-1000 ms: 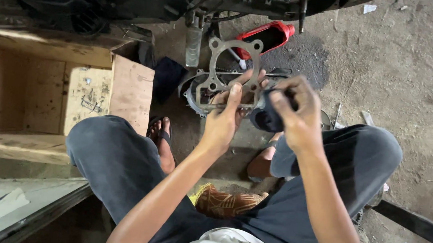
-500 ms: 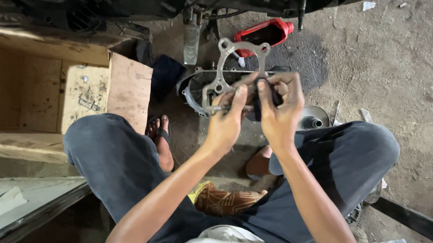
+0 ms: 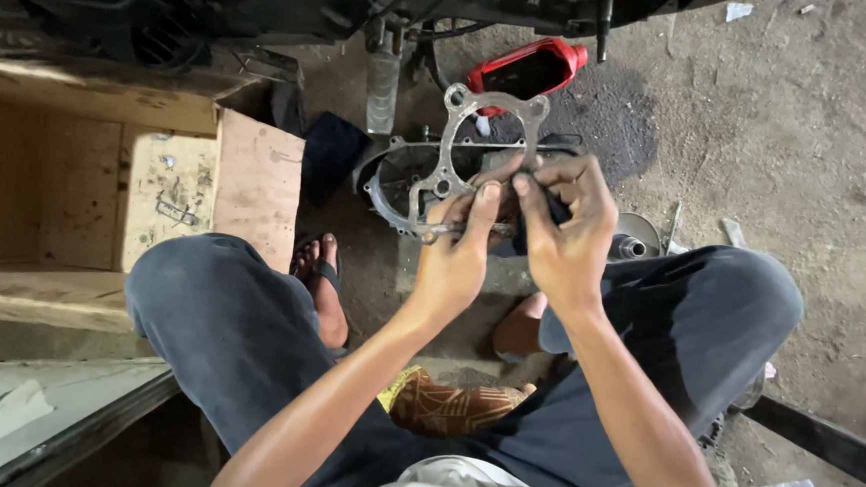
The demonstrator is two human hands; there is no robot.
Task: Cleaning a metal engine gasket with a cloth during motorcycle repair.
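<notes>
Gripping one grey gasket (image 3: pixel 445 164), two hands, left hand (image 3: pixel 455 260), right hand (image 3: pixel 564 236)

Both hands up front: left hand (image 3: pixel 455 260) and right hand (image 3: pixel 564 231) pinch a thin grey gasket (image 3: pixel 445 164) above the dark engine cover (image 3: pixel 397 176), red bottle (image 3: pixel 526 69) beyond.

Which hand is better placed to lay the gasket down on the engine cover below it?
Probably the left hand: it grips the gasket at its lower edge, directly above the engine cover. The right hand only pinches the gasket's right side.
</notes>
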